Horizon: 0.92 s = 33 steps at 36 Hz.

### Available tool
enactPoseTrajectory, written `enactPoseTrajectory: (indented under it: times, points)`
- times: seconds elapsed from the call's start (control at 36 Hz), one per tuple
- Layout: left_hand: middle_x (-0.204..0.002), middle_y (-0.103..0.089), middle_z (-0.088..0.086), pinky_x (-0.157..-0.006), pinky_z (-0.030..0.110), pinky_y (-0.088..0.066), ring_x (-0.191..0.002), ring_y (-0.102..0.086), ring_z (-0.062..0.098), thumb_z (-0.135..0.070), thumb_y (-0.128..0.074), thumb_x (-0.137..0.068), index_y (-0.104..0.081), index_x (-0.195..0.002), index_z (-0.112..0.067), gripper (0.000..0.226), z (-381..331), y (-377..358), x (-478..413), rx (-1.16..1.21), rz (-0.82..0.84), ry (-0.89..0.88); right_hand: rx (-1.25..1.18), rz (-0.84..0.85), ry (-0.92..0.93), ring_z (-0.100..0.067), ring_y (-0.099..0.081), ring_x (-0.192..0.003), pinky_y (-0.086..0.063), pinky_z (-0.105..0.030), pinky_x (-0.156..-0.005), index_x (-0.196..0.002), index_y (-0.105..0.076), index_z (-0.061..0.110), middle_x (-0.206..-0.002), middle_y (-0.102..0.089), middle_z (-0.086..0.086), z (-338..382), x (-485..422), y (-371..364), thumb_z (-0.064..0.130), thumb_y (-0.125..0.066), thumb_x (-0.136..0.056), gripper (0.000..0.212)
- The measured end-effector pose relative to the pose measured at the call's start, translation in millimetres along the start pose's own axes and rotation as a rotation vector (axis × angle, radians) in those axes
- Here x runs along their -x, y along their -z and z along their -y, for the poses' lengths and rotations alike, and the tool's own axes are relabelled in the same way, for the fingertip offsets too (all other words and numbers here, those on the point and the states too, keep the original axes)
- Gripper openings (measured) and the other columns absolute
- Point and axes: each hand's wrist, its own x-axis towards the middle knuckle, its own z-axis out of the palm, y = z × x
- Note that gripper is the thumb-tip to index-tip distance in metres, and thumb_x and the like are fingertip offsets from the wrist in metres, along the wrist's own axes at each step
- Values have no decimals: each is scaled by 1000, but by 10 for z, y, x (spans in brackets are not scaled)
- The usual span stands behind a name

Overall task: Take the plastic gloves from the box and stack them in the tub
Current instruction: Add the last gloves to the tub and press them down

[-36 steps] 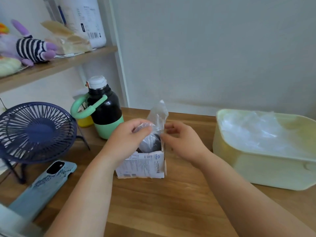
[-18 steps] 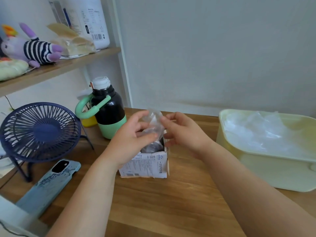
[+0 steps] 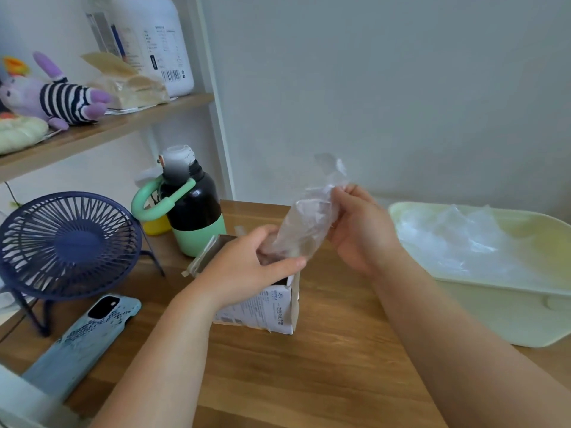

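From the head view, a wooden table [image 3: 293,381] runs against a pale wall. At its left stands a dark blue desk fan [image 3: 69,245], with a phone [image 3: 83,338] in a light blue case lying face down in front of it. Behind these, near the wall, is a black and mint bottle [image 3: 193,211] with a mint loop handle. A small yellow object [image 3: 156,225] sits just behind it, too hidden to identify. Above, a wooden shelf [image 3: 102,131] carries a striped purple plush toy [image 3: 58,98], a bagged loaf [image 3: 129,84] and a large white jug [image 3: 154,41]. None of these lies between the hands and the tub. The small white cardboard box [image 3: 268,310] stands mid-table with its top flaps open, partly covered by the left hand [image 3: 247,267]. The pale yellow tub [image 3: 494,310] sits well to the right of the box and holds a loose heap of clear gloves [image 3: 457,239]. One plastic glove [image 3: 309,223], crumpled into a long clear bundle, slants up and to the right from the box's opening. The left hand has its fingers curled behind the lower end and its thumb across the front, right at the mouth of the box. The right hand [image 3: 361,230] pinches the upper end between thumb and fingertips, and a wisp of film sticks up above the pinch. The glove is in the air between the two hands, above the box and short of the tub.
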Motion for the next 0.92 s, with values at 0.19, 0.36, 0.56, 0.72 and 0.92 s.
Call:
enactPoseTrajectory:
  times: [0.19, 0.36, 0.56, 0.72, 0.92]
  points:
    - [-117, -60, -24, -100, 33, -46, -112, -55, -2, -74, -49, -77, -56, -120, -46, 51, -252, -3, -59, 311, -154, -69, -230, 124, -72, -24, -61, -70, -50, -32, -72, -77, -58, 1, -76, -61, -11, 328, 93, 177, 14, -59, -63, 19]
    - [-82, -68, -18, -70, 9, -45, -77, -60, -8, -23, -69, -87, -66, -87, -34, 12, -596, -204, -153, 273, -311, -212, -236, 182, -92, -26, -56, -72, -40, -40, -84, -59, -66, 4, -77, -62, -11, 565, 287, 367, 18, -44, -75, 31]
    - [-81, -62, -7, -60, 19, -37, -70, -55, 3, -30, -62, -90, -62, -82, -25, 9, -803, -236, -311, -9, -418, -221, 75, 69, -57, -23, -65, -69, -51, -39, -70, -94, -63, 16, -86, -65, -6, 913, 451, 673, 66, -58, -64, 58]
    - [-88, -57, -11, -66, 14, -37, -84, -55, 6, -23, -61, -85, -60, -76, -28, 11, -1044, -181, -346, -179, -318, -275, 486, -70, -24, -22, -57, -76, -54, -40, -74, -102, -56, 24, -95, -61, -6, 1260, 486, 768, 49, -76, -66, 47]
    - [-91, -60, -7, -66, 23, -41, -82, -57, 13, -24, -60, -87, -62, -90, -25, 4, -1208, -287, -435, -34, -305, -227, 584, -250, 19, -14, -54, -59, -58, -28, -61, -115, -56, 7, -88, -54, -7, 1193, 518, 840, -5, -57, -88, 30]
